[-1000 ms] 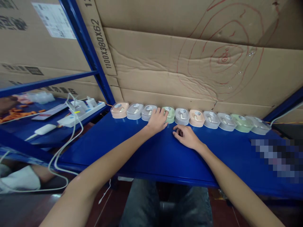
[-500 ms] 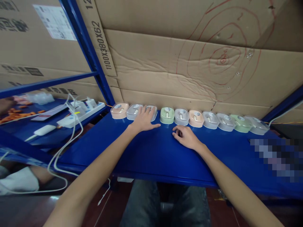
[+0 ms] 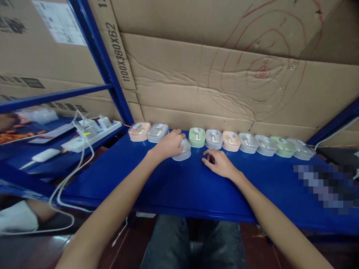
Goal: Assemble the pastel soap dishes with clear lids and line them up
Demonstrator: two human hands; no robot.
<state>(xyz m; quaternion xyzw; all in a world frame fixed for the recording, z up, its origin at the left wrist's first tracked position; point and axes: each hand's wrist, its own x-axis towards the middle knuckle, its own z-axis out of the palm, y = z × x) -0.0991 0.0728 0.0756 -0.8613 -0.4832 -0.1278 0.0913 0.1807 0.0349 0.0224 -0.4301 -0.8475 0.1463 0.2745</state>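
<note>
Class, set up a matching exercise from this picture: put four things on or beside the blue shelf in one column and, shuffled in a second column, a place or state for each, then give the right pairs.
Things
1. grey mouse
2. peach mouse
3. right hand
4. power strip

Places or states
A. at the left end of the row by the cardboard
B. resting on the blue shelf, holding nothing
C. on the neighbouring shelf to the left, with white cables
D. pulled out of the row, gripped by the left hand

Pairs: 1-D, 2-A, 3-B, 4-C
</note>
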